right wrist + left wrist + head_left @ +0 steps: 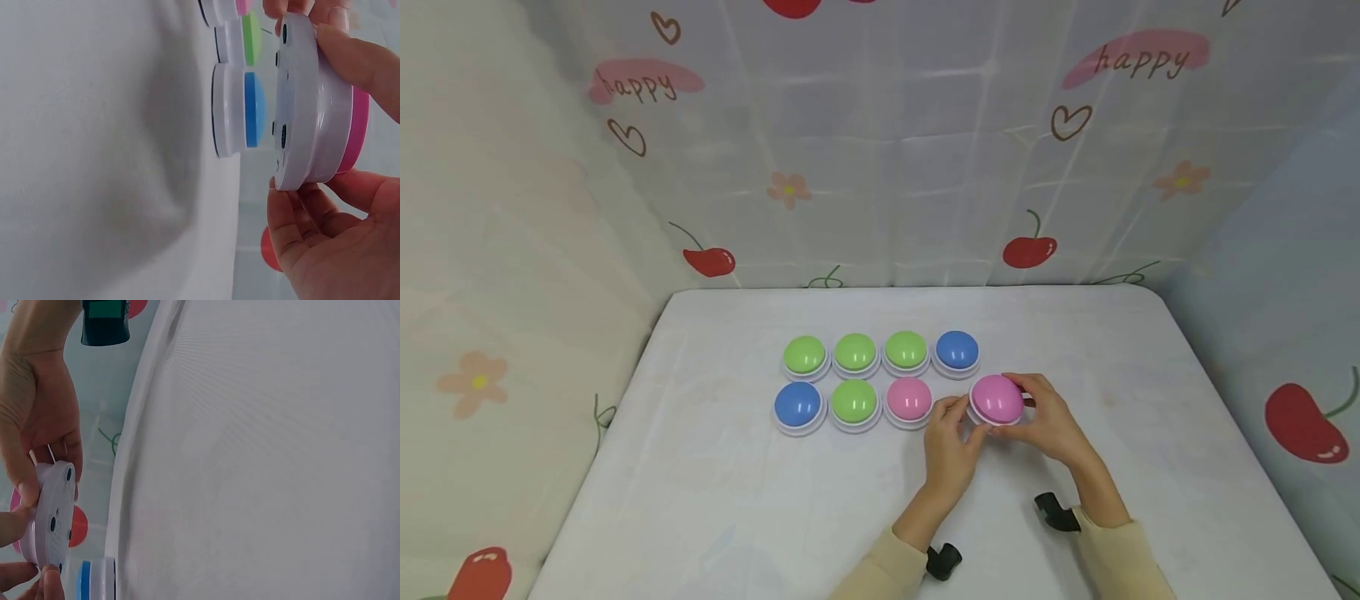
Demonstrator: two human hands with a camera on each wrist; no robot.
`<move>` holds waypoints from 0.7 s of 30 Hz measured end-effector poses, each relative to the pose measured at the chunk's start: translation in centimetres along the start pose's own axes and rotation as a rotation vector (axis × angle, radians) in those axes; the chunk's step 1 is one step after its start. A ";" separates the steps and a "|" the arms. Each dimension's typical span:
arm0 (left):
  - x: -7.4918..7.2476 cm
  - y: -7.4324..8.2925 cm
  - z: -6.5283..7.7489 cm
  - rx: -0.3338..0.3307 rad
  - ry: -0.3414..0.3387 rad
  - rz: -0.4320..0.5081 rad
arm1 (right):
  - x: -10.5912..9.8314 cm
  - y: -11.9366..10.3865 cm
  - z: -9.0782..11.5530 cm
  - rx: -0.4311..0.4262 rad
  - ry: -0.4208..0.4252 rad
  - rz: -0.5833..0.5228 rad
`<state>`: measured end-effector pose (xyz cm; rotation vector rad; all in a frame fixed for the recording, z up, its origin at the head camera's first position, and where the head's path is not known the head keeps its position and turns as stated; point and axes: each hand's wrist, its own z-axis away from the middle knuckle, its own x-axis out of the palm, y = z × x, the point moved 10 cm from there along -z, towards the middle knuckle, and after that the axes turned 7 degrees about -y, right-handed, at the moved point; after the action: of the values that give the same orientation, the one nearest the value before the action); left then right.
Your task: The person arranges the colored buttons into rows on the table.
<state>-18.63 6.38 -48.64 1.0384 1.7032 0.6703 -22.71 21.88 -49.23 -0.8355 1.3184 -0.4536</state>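
A pink dome push button [997,398] with a white round base is held above the table between both hands. My left hand [951,450] grips its left side with thumb and fingers. On its right side my right hand [1051,425] holds the base, thumb in front. In the right wrist view the underside of the button [297,106] shows small dark holes, and the right hand [350,250] is below it. Nearest to the left hand stands another pink button [909,401] on the table. Behind the held one is a blue button [957,352].
Two rows of buttons stand on the white table [700,500]. Green buttons [805,356] fill most of the back row; a blue button [798,407] and a green button [854,404] are in the front row. Patterned curtains [895,167] enclose the table. Black wrist mounts [1057,512] stick out inward.
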 end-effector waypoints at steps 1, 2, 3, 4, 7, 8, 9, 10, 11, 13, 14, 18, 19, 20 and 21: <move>-0.1 -0.1 0.1 -0.007 0.006 -0.009 | 0.2 -0.1 -0.2 -0.002 -0.004 0.006; -0.3 -0.2 0.1 -0.014 0.012 -0.020 | 0.4 -0.1 -0.3 -0.005 -0.007 0.011; -0.4 -0.2 0.1 -0.022 0.016 -0.029 | 0.5 -0.2 -0.5 -0.009 -0.011 0.013; -0.5 -0.4 0.2 -0.029 0.020 -0.042 | 0.7 -0.2 -0.6 -0.012 -0.015 0.015; -0.8 -0.5 0.3 -0.042 0.036 -0.094 | 1.2 -0.3 -1.0 -0.022 -0.025 0.017; -0.8 -0.5 0.3 -0.046 0.040 -0.114 | 1.3 -0.4 -1.2 -0.026 -0.026 0.015; -0.9 -0.5 0.3 -0.049 0.044 -0.133 | 1.4 -0.4 -1.3 -0.031 -0.026 0.014; -1.0 -0.6 0.3 -0.051 0.048 -0.153 | 1.5 -0.5 -1.4 -0.034 -0.021 0.015; -1.0 -0.6 0.3 -0.055 0.049 -0.169 | 1.6 -0.5 -1.5 -0.037 -0.021 0.015; -1.1 -0.6 0.3 -0.065 0.051 -0.198 | 1.8 -0.5 -1.7 -0.038 -0.023 0.018; -1.1 -0.7 0.4 -0.070 0.052 -0.208 | 1.9 -0.5 -1.8 -0.033 -0.023 0.016; -1.2 -0.8 0.4 -0.087 0.058 -0.228 | 2.4 -0.2 -2.3 -0.011 -0.045 0.018; -1.2 -0.8 0.4 -0.087 0.061 -0.231 | 2.5 -0.2 -2.4 -0.007 -0.050 0.019; -1.2 -0.9 0.4 -0.088 0.062 -0.234 | 2.6 -0.1 -2.4 0.000 -0.053 0.017; -1.2 -0.9 0.4 -0.088 0.064 -0.237 | 2.6 0.0 -2.5 0.003 -0.056 0.016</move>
<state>-18.38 4.89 -48.95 0.7461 1.8006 0.6239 -24.53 19.28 -51.01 -0.8286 1.2716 -0.4166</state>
